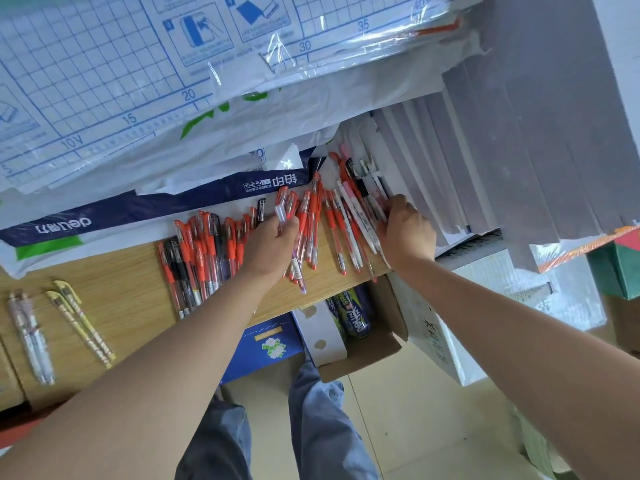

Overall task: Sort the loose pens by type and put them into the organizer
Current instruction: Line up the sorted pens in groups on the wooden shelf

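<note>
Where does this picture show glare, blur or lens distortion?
Head view: white glare streaks on the plastic wrap at the top; red pens in the middle are sharp; pale pens at the left edge look softer; forearms stretch toward the lower corners, a wide-angle effect.

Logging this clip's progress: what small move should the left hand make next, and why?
Probably lift the clear-capped pen the left hand pinches out of the red pens and lay it apart: it differs from them.

Hands (268,249) (407,233) gripping loose pens (207,244), wooden desk (131,271)
</note>
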